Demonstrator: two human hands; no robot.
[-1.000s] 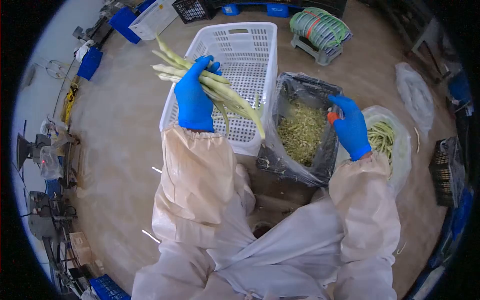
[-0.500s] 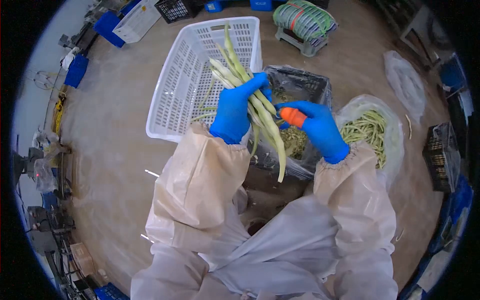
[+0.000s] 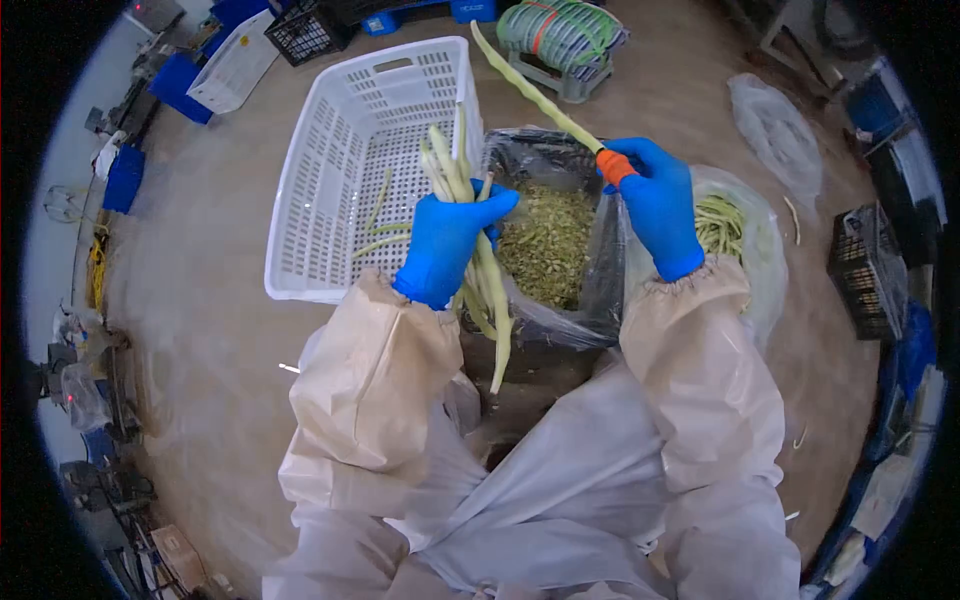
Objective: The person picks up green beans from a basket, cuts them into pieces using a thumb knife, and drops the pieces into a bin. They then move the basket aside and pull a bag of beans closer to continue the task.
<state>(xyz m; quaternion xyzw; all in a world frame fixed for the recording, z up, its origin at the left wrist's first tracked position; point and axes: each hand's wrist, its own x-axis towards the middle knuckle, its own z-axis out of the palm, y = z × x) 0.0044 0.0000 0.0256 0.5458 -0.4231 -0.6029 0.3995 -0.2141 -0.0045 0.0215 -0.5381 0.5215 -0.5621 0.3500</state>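
Concrete floor (image 3: 200, 250). Left hand (image 3: 440, 245) clenched round bean bundle (image 3: 445, 170); right hand (image 3: 660, 205) pinching single bean (image 3: 530, 90), seemingly under orange thumb guard (image 3: 613, 165), now pulled clear of bundle.

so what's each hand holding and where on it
The left hand grips a bunch of bean pods around their middle; the right hand pinches a single long pod by its near end.
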